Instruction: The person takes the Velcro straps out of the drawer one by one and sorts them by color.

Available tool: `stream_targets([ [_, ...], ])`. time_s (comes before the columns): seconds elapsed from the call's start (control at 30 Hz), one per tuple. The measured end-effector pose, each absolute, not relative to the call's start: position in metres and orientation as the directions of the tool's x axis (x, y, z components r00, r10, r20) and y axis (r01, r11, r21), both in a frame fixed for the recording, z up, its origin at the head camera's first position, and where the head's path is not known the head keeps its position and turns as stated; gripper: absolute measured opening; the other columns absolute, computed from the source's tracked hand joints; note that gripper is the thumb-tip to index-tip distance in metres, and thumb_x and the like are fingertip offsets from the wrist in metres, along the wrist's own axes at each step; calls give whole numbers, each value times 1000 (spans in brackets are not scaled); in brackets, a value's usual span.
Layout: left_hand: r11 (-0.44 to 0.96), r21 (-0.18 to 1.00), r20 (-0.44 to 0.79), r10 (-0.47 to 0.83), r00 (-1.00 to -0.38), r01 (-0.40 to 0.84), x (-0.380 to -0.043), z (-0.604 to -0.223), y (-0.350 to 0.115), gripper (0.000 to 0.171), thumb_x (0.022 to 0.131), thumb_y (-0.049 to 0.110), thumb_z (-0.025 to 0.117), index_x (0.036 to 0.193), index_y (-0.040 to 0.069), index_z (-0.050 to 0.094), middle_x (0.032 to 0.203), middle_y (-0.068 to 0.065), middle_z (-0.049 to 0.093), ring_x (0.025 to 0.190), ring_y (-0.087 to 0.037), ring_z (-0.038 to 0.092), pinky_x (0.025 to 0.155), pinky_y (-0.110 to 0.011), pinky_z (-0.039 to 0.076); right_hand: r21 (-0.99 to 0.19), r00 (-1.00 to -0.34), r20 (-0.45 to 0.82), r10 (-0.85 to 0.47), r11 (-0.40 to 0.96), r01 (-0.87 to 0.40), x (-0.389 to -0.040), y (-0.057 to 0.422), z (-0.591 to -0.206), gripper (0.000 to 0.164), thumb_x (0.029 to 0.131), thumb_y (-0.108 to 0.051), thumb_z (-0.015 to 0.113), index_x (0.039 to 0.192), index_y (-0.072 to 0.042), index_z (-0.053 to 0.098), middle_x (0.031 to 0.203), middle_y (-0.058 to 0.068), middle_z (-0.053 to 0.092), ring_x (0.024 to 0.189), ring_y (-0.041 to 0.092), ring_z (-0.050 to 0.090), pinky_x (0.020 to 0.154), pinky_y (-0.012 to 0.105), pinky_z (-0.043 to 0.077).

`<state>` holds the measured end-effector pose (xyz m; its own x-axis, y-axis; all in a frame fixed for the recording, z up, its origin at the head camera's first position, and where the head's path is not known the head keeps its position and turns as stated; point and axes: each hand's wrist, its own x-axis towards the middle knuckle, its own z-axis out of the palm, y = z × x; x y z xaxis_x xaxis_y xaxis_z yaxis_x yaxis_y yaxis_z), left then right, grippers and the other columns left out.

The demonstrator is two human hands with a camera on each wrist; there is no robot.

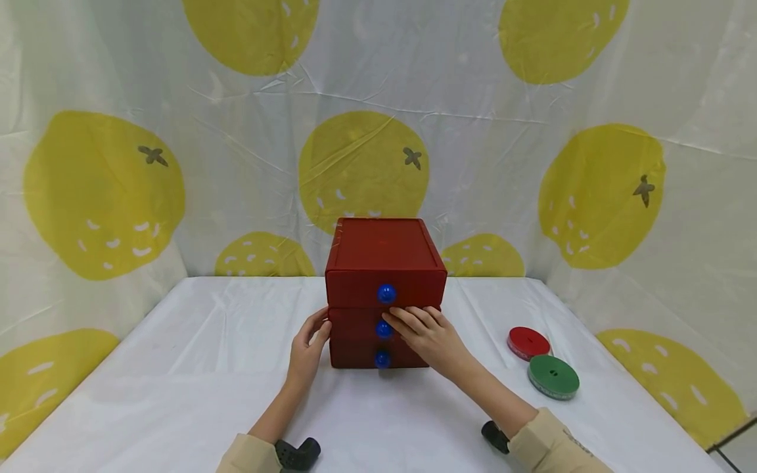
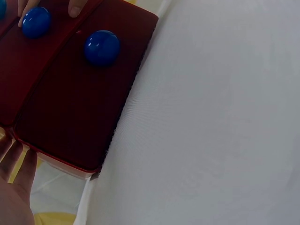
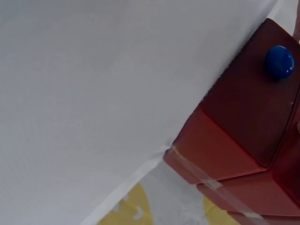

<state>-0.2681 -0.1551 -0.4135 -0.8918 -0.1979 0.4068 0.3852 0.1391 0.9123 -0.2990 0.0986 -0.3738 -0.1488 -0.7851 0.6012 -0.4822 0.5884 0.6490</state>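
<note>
A red chest of three stacked drawers [image 1: 386,244] stands on the white-covered table, each drawer front bearing a round blue knob. My left hand [image 1: 309,343] rests against its left side, fingertips at the edge beside the middle drawer; in the left wrist view the fingers [image 2: 26,176] reach along that side. Across the front lies my right hand [image 1: 434,336], its fingertips near the top of the middle drawer, just above and right of the middle knob [image 1: 384,329]. The bottom knob [image 2: 102,48] is plain in the left wrist view. All three drawers look closed.
To the right of the chest lie a red ribbon roll [image 1: 528,343] and, closer to me, a green ribbon roll [image 1: 553,376]. A white curtain printed with yellow lemons [image 1: 363,164] hangs behind the table and along both sides.
</note>
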Motion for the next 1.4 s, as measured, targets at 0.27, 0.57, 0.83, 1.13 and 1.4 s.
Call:
stream_targets([
  [0.27, 143, 911, 409, -189, -893, 387, -267, -414, -155, 37, 92, 27, 52, 126, 13, 52, 124, -6, 56, 104, 4, 51, 85, -13, 46, 575, -83, 648, -757, 559, -597, -298, 94, -376, 41, 99, -38, 28, 127, -19, 51, 124, 1, 52, 106, 16, 48, 87, 29, 42],
  [0.57, 155, 907, 417, -203, -886, 392, -269, -415, -155, 37, 92, 27, 53, 126, 14, 53, 122, -6, 57, 104, 4, 52, 85, -14, 47, 592, -19, 622, -783, 486, -643, -288, 88, -376, 44, 86, -43, 57, 124, -20, 53, 120, -1, 55, 105, 13, 53, 88, 27, 45],
  [0.83, 159, 913, 402, -191, -896, 376, -265, -408, -156, 36, 92, 22, 53, 127, 13, 52, 125, -7, 56, 104, 5, 50, 87, -13, 44, 644, 40, 559, -828, 403, -650, -280, 81, -380, 39, 85, -40, 59, 120, -24, 55, 117, -5, 58, 102, 10, 55, 88, 23, 46],
  [1.13, 186, 918, 384, -192, -903, 350, -269, -413, -157, 37, 91, 33, 53, 127, 24, 51, 125, 4, 56, 109, 0, 50, 89, -17, 44, 631, -19, 494, -869, 373, -680, -272, 74, -383, 52, 72, -39, 74, 119, -28, 56, 116, -9, 60, 101, 7, 56, 86, 20, 48],
  [1.4, 169, 919, 384, -192, -903, 355, -267, -414, -156, 35, 92, 31, 53, 125, 23, 52, 124, 4, 56, 108, 1, 50, 88, -16, 45, 615, -65, 455, -888, 366, -699, -274, 75, -390, 53, 71, -41, 74, 119, -27, 56, 117, -8, 61, 103, 8, 57, 86, 21, 49],
])
